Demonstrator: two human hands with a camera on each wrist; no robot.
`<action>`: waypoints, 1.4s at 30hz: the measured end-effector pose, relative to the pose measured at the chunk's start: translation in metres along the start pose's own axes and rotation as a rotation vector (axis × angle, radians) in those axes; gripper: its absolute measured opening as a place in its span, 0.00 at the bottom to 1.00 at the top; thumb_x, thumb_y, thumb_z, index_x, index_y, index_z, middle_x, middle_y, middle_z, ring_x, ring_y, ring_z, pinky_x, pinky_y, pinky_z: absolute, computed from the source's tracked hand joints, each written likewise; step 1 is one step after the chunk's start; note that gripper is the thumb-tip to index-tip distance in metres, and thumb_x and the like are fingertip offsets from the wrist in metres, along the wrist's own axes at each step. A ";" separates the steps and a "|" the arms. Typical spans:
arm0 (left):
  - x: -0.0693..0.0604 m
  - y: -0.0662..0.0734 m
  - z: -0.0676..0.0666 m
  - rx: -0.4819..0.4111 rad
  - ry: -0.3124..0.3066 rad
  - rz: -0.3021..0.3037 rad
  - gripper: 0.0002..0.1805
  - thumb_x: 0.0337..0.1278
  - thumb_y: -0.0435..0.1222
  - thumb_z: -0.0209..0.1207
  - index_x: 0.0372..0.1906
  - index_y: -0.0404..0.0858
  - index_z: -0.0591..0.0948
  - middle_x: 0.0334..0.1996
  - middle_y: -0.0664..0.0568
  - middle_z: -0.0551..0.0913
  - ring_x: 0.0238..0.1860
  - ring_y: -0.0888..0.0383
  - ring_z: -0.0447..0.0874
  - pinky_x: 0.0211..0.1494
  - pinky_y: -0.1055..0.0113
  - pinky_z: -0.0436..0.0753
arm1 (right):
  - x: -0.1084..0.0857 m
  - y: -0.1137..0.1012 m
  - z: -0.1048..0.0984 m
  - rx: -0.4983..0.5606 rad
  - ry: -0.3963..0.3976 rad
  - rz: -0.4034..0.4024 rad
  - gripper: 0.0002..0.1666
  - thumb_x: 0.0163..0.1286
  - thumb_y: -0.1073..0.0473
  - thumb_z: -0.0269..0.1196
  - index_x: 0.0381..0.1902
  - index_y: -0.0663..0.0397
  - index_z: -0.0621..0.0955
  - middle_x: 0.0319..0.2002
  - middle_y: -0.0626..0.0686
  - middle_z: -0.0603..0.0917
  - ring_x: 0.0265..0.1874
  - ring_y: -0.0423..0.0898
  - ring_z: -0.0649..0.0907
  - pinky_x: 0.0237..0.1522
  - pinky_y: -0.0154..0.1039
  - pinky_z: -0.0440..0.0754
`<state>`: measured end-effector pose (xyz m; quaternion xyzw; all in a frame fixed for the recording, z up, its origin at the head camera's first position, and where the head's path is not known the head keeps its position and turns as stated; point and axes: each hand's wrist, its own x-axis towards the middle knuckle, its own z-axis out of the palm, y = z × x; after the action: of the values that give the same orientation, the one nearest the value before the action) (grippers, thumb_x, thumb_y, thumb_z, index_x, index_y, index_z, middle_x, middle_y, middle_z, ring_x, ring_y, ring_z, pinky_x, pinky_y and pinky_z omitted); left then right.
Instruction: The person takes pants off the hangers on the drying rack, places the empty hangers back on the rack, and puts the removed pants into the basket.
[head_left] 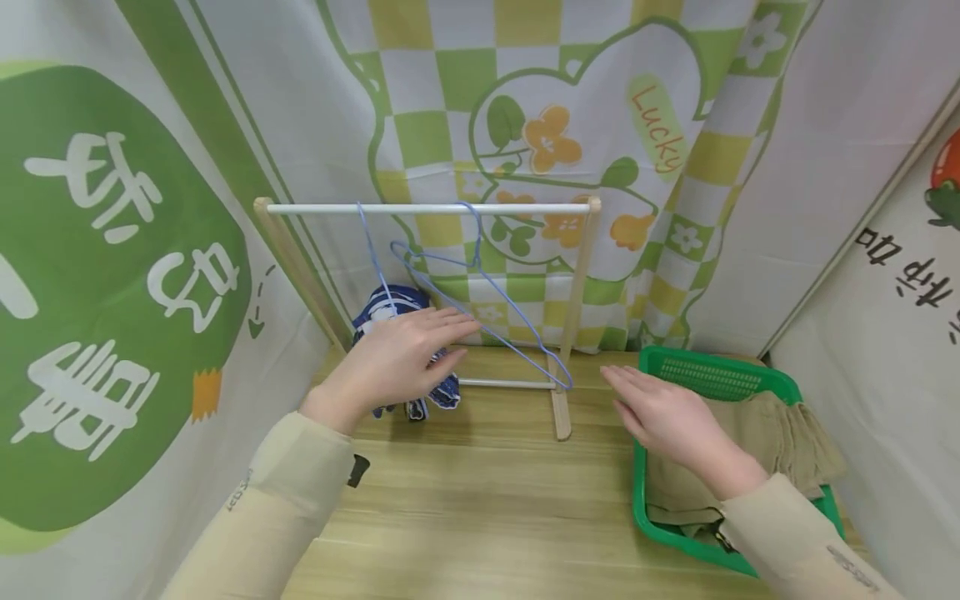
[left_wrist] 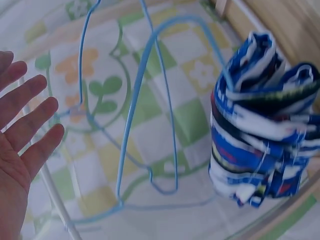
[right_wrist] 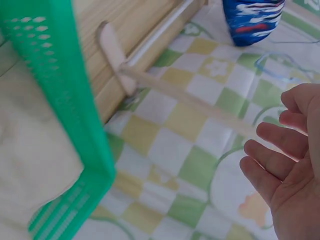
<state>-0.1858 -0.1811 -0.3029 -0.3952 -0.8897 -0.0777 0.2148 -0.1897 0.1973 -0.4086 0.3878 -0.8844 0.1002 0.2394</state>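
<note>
Fingers extended and thumb apart, my left hand [head_left: 401, 354] is in front of the left side of the clothes rack [head_left: 427, 209], holding nothing. Behind it in the head view, and partly hidden by it, a folded blue-and-white patterned garment [left_wrist: 257, 145] hangs on a blue wire hanger [left_wrist: 129, 110]. A second blue hanger [head_left: 512, 306], bare, hangs from the rail further right. My right hand [head_left: 671, 417] is above the left part of a green basket [head_left: 640, 483], its fingers loosely extended and nothing in them. Folded khaki cloth [head_left: 757, 433] lies in that basket.
The rack's wooden right post [head_left: 581, 279] and its foot [head_left: 562, 417] stand on the wood-grain tabletop [head_left: 480, 500]. A green-and-yellow checked curtain [head_left: 465, 83] hangs behind. Printed white cloths [head_left: 45, 400] close in both sides. A small black object [head_left: 358, 471] shows beside the left sleeve.
</note>
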 end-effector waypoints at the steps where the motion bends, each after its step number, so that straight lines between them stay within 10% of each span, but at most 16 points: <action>1: -0.001 -0.003 -0.004 0.003 0.013 -0.014 0.20 0.67 0.38 0.63 0.62 0.39 0.83 0.59 0.47 0.85 0.60 0.47 0.84 0.64 0.48 0.82 | 0.004 -0.003 0.001 -0.001 -0.002 -0.001 0.29 0.65 0.63 0.69 0.64 0.63 0.79 0.57 0.62 0.85 0.50 0.58 0.88 0.34 0.52 0.89; 16: -0.029 -0.056 -0.046 0.007 0.236 -0.232 0.23 0.67 0.31 0.63 0.65 0.35 0.79 0.61 0.40 0.82 0.60 0.39 0.83 0.62 0.43 0.81 | 0.055 -0.045 0.014 0.076 0.020 -0.094 0.30 0.69 0.57 0.70 0.66 0.62 0.78 0.59 0.61 0.84 0.48 0.54 0.89 0.35 0.47 0.90; 21: -0.036 -0.070 -0.054 -0.001 0.314 -0.307 0.22 0.68 0.32 0.62 0.65 0.37 0.80 0.61 0.39 0.82 0.51 0.36 0.87 0.61 0.43 0.82 | 0.065 -0.058 0.020 0.090 0.011 -0.103 0.30 0.70 0.54 0.70 0.65 0.63 0.78 0.59 0.60 0.85 0.50 0.54 0.88 0.36 0.46 0.90; 23: -0.039 -0.077 -0.057 0.012 0.353 -0.342 0.22 0.69 0.33 0.61 0.65 0.38 0.80 0.60 0.40 0.83 0.34 0.42 0.89 0.53 0.46 0.86 | 0.068 -0.062 0.023 0.101 0.012 -0.104 0.30 0.70 0.53 0.69 0.65 0.63 0.78 0.59 0.60 0.85 0.52 0.55 0.88 0.38 0.48 0.90; 28: -0.046 -0.093 -0.065 0.044 0.445 -0.421 0.20 0.70 0.35 0.60 0.65 0.41 0.81 0.53 0.38 0.87 0.09 0.71 0.52 0.25 0.71 0.68 | 0.076 -0.073 0.029 0.126 -0.005 -0.096 0.31 0.72 0.50 0.68 0.66 0.62 0.77 0.60 0.60 0.84 0.53 0.55 0.87 0.41 0.50 0.90; 34: -0.053 -0.109 -0.073 0.032 0.504 -0.545 0.19 0.71 0.37 0.60 0.63 0.41 0.83 0.47 0.36 0.88 0.09 0.73 0.48 0.24 0.71 0.62 | 0.085 -0.085 0.034 0.155 -0.030 -0.083 0.30 0.74 0.49 0.66 0.67 0.60 0.77 0.61 0.58 0.84 0.54 0.54 0.87 0.43 0.50 0.90; 37: -0.055 -0.115 -0.077 -0.002 0.529 -0.635 0.18 0.72 0.39 0.61 0.63 0.44 0.83 0.54 0.42 0.87 0.08 0.72 0.49 0.23 0.76 0.62 | 0.089 -0.091 0.036 0.169 -0.034 -0.084 0.30 0.74 0.49 0.66 0.67 0.59 0.77 0.62 0.57 0.83 0.53 0.54 0.87 0.44 0.50 0.90; 42: -0.057 -0.125 -0.083 -0.116 0.537 -0.837 0.20 0.74 0.49 0.58 0.66 0.56 0.81 0.66 0.57 0.78 0.27 0.78 0.79 0.29 0.84 0.70 | 0.098 -0.100 0.040 0.187 -0.023 -0.094 0.31 0.74 0.49 0.66 0.68 0.60 0.77 0.62 0.57 0.83 0.52 0.54 0.88 0.45 0.49 0.89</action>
<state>-0.2168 -0.3296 -0.2497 0.0182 -0.8795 -0.3056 0.3643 -0.1873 0.0527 -0.3952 0.4507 -0.8547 0.1664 0.1965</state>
